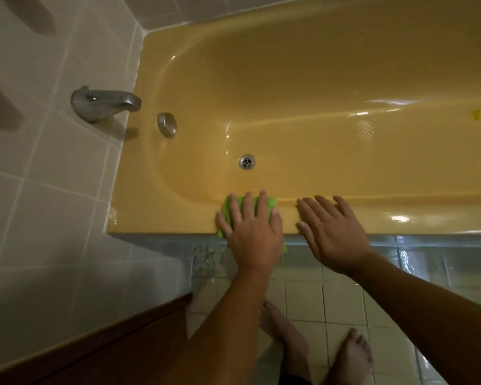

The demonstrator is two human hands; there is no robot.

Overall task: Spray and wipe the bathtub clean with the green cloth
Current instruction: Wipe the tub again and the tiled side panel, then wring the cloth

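The yellow bathtub fills the upper right of the head view. On its near rim lies the green cloth, mostly covered by my left hand, which presses flat on it with straight fingers. My right hand rests flat on the bare rim just to the right of the cloth, fingers spread. No spray bottle is in view.
A metal spout sticks out of the tiled wall at the left, with an overflow knob and the drain inside the tub. A brown wooden edge runs at the lower left. My bare feet stand on the wet tiled floor.
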